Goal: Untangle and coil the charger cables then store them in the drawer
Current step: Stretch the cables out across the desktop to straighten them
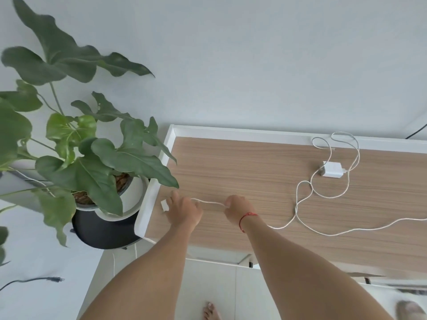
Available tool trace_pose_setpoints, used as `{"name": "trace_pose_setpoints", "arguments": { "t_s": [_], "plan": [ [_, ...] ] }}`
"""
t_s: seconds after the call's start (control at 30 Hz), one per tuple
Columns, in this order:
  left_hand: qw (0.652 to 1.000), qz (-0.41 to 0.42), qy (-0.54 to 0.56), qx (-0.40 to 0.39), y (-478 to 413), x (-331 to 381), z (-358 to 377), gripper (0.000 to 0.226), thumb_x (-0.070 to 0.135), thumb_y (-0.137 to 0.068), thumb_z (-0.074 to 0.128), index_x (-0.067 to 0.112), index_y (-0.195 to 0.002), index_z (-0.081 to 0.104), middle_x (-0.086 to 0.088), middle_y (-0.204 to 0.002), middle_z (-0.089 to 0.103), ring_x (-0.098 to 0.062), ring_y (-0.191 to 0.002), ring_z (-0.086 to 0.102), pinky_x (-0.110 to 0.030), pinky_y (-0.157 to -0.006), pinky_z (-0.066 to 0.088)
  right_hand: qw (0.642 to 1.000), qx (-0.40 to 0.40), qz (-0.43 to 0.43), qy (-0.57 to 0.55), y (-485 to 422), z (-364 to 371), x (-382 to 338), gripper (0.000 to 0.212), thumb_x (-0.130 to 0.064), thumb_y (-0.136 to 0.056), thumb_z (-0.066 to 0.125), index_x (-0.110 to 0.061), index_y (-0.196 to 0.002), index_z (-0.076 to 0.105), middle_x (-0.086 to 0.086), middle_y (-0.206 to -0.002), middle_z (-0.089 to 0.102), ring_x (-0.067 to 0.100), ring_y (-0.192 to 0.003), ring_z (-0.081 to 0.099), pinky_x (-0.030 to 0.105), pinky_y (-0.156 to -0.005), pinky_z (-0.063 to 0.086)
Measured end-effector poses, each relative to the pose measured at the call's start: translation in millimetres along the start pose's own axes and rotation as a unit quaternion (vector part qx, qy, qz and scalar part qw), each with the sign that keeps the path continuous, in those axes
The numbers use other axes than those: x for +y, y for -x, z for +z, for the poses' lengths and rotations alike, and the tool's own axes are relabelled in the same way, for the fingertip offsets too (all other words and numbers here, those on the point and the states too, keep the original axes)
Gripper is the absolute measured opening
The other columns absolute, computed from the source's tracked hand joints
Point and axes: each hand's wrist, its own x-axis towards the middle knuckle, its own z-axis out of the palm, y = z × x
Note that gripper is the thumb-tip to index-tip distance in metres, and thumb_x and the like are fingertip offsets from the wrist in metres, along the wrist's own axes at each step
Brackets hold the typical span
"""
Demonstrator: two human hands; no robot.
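- The left hand (182, 210) and right hand (235, 209) each pinch the thin white charger cable (208, 202), held taut between them at the left end of the wood-grain counter (231, 162).
- Progress is judged early: the loops around the white square adapter (331, 169) lie uncoiled.
- The drawer cannot be made out, and the cable runs off frame to the right.

The white braided cable (208, 201) lies uncoiled on the table (231, 162). Its end connector (164, 205) sits at the left hand (182, 211), which grips the cable. A short taut span runs to the right hand (235, 210), which pinches it. Beyond that, the strands cross and loop loosely around a white adapter (331, 169).
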Motion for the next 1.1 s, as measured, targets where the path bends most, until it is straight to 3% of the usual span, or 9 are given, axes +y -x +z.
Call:
{"name": "trace_pose_setpoints", "arguments": {
  "t_s": [0.17,0.3,0.43,0.6,0.67,0.73,0.93,1.03,1.1],
  "plan": [
    [0.999,-0.042,-0.022,0.012,-2,-14,-9,0.044,0.044,-0.096,0.042,0.011,-0.117,0.061,-0.008,-0.136,0.039,-0.025,-0.129,0.034,-0.043,-0.095,0.04,0.999,-0.048,-0.002,-0.002,-1,5,-15,0.032,-0.007,-0.085,0.048,-0.008,-0.111,0.067,0.014,-0.112,0.068,0.032,-0.105,0.064,0.035,-0.086,0.053],
    [0.999,0.004,-0.018,0.047,0,15,-25,0.036,0.038,-0.095,0.045,0.009,-0.102,0.066,-0.008,-0.115,0.059,-0.027,-0.111,0.051,-0.038,-0.087,0.045,0.999,-0.001,-0.012,-0.036,-2,-30,-9,0.032,-0.009,-0.089,0.048,-0.01,-0.115,0.067,0.011,-0.122,0.064,0.03,-0.113,0.06,0.034,-0.097,0.048],
    [0.997,0.071,-0.007,0.015,4,78,-37,0.039,0.04,-0.093,0.045,0.01,-0.108,0.066,-0.007,-0.113,0.064,-0.029,-0.11,0.057,-0.037,-0.089,0.049,0.997,0.067,-0.014,-0.044,0,-92,26,0.041,-0.017,-0.093,0.05,-0.013,-0.134,0.053,0.009,-0.14,0.05,0.026,-0.129,0.047,0.034,-0.108,0.038],
    [0.989,0.145,-0.004,-0.007,15,170,-33,0.041,0.038,-0.09,0.046,0.011,-0.114,0.067,-0.01,-0.12,0.064,-0.03,-0.116,0.057,-0.036,-0.091,0.048,0.991,0.115,0.03,-0.06,11,-156,97,0.042,-0.02,-0.093,0.051,-0.012,-0.134,0.052,0.008,-0.139,0.05,0.025,-0.129,0.046,0.031,-0.107,0.036],
    [0.986,0.164,0.008,-0.018,21,207,-27,0.039,0.038,-0.089,0.046,0.011,-0.109,0.068,-0.009,-0.118,0.065,-0.03,-0.113,0.058,-0.035,-0.088,0.049,0.989,0.12,0.048,-0.067,15,-176,129,0.034,-0.02,-0.093,0.05,-0.015,-0.126,0.058,0.007,-0.133,0.055,0.027,-0.126,0.05,0.031,-0.104,0.039],
    [0.983,0.178,0.02,-0.026,28,244,-21,0.036,0.036,-0.088,0.047,0.011,-0.104,0.067,-0.008,-0.113,0.066,-0.029,-0.109,0.059,-0.034,-0.085,0.049,0.989,0.122,0.053,-0.061,15,-196,162,0.019,-0.017,-0.091,0.05,-0.017,-0.104,0.064,0.009,-0.121,0.061,0.03,-0.118,0.056,0.035,-0.099,0.045],
    [0.965,0.242,0.087,-0.06,48,349,1,0.018,0.028,-0.086,0.051,0.017,-0.078,0.064,-0.003,-0.088,0.067,-0.027,-0.093,0.063,-0.031,-0.076,0.049,0.987,0.13,0.065,-0.071,-4,-253,248,0.038,-0.01,-0.093,0.047,-0.01,-0.131,0.054,0.01,-0.134,0.054,0.029,-0.121,0.053,0.03,-0.098,0.043],
    [0.949,0.272,0.121,-0.101,48,382,20,0.015,0.021,-0.088,0.054,0.018,-0.09,0.069,-0.005,-0.101,0.07,-0.024,-0.099,0.065,-0.03,-0.083,0.051,0.99,0.11,0.065,-0.063,-16,-264,276,0.038,-0.008,-0.092,0.047,-0.011,-0.128,0.056,0.01,-0.132,0.056,0.028,-0.12,0.054,0.031,-0.098,0.044],
    [0.945,0.273,0.115,-0.14,45,394,36,0.025,0.018,-0.091,0.055,0.014,-0.111,0.068,-0.006,-0.118,0.066,-0.023,-0.111,0.062,-0.029,-0.093,0.048,0.992,0.092,0.063,-0.055,-20,-266,291,0.036,-0.008,-0.092,0.048,-0.01,-0.126,0.059,0.009,-0.131,0.057,0.026,-0.12,0.054,0.032,-0.099,0.044]
  ]
}}
